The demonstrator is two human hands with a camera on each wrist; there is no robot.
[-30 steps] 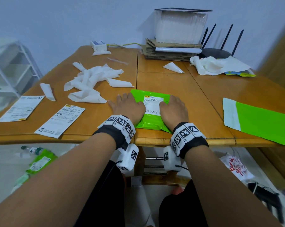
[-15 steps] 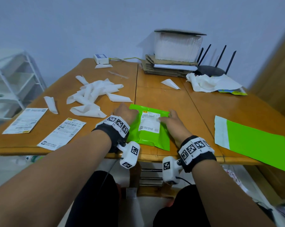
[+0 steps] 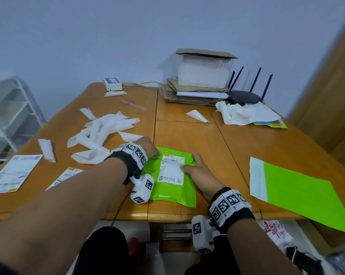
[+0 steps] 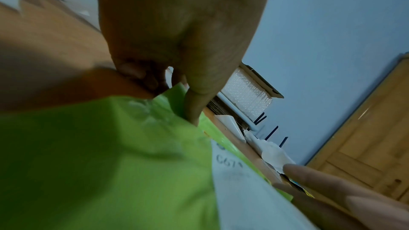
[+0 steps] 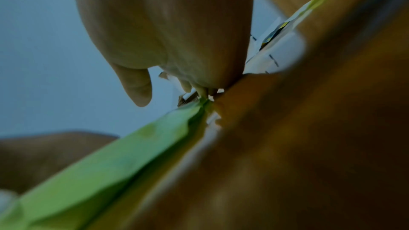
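Since the green mailer (image 3: pixel 172 190) looked light, soft and slippery, the left hand (image 3: pixel 147 148) pinched its far left corner and the right hand (image 3: pixel 199 170) gripped its far right.

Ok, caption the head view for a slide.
Left hand and right hand grip far corners of a labelled green mailer on the table.

Bare left hand (image 3: pixel 147 148) and right hand (image 3: pixel 199 171); black fabric wristbands (image 3: pixel 128 163) carry white square-patterned marker tiles (image 3: pixel 137 153), white plastic camera boxes (image 3: pixel 142 188) hang beneath, and a thin black cable (image 3: pixel 116 214) runs toward six o'clock.
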